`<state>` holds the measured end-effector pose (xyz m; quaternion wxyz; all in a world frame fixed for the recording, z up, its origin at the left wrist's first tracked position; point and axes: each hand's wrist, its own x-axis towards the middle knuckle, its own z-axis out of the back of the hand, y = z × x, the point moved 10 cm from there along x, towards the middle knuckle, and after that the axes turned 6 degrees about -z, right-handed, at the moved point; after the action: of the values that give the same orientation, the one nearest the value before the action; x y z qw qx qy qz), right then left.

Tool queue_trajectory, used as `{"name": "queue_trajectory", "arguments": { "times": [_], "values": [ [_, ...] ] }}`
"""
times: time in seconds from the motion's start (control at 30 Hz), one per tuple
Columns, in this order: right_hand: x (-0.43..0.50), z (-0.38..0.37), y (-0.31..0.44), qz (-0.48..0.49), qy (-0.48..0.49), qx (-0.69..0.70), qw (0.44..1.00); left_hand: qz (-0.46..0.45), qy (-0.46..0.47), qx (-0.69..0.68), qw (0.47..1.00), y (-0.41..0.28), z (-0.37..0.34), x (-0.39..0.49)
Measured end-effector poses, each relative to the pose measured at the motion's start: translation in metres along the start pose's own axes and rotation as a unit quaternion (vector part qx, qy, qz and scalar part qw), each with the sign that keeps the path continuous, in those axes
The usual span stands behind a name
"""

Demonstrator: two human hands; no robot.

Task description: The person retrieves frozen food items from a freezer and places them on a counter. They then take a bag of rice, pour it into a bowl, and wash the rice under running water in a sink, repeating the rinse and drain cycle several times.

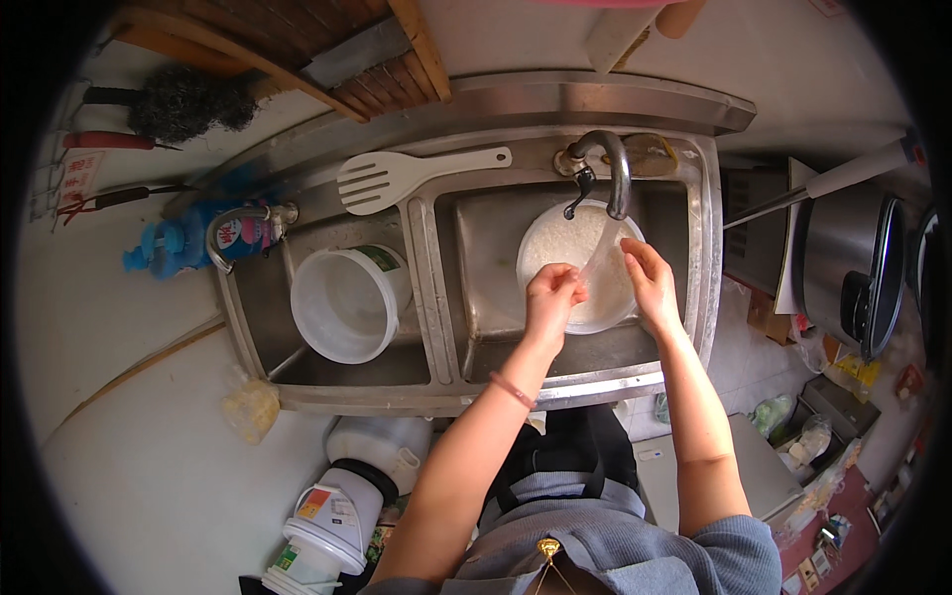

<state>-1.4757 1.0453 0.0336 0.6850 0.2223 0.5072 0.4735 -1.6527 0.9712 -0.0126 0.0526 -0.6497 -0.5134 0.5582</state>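
In the right-hand sink basin stands a round white plastic tub (529, 245) holding white grains, which look like rice (576, 227), in cloudy liquid. Above it curves a metal faucet (619, 178), and a slanting, translucent stream of water (601, 249) runs from its spout toward my left hand (549, 305). That hand hangs over the tub's near left side with bent fingers; whether anything is in them is unclear. My right hand (653, 288) is at the tub's right rim, thumb and fingers slightly apart, with nothing visible between them.
An empty-looking white bucket (343, 306) tilts in the left basin (260, 327). Behind lies a white slotted turner (424, 175) across the divider. A second faucet (223, 238) and a blue detergent bottle (186, 242) are at left. A large metal pot (840, 260) stands right.
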Motion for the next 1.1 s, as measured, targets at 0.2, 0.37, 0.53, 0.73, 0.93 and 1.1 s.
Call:
{"name": "queue_trajectory", "arguments": {
  "times": [0.2,0.37,0.53,0.73,0.93,1.1],
  "values": [
    [0.010,-0.018,0.026,0.123,0.016,-0.163,0.979,0.026,-0.022,0.047,0.998,0.018,0.002,0.009],
    [0.041,-0.046,0.002,0.111,0.063,-0.207,0.970,-0.202,-0.060,0.232,0.950,-0.034,0.025,-0.005],
    [0.024,-0.073,0.011,0.159,0.149,-0.313,0.924,-0.269,-0.128,0.447,0.844,-0.087,0.047,-0.028],
    [0.009,-0.065,0.059,0.212,0.127,-0.342,0.907,-0.238,-0.121,0.416,0.869,-0.072,0.064,-0.026],
    [0.026,-0.098,0.046,0.240,0.198,-0.382,0.870,-0.347,-0.074,0.391,0.850,-0.104,0.017,-0.023],
    [-0.015,-0.071,0.051,0.277,0.115,-0.358,0.884,-0.234,0.051,0.137,0.961,-0.096,-0.026,0.015]
  ]
}}
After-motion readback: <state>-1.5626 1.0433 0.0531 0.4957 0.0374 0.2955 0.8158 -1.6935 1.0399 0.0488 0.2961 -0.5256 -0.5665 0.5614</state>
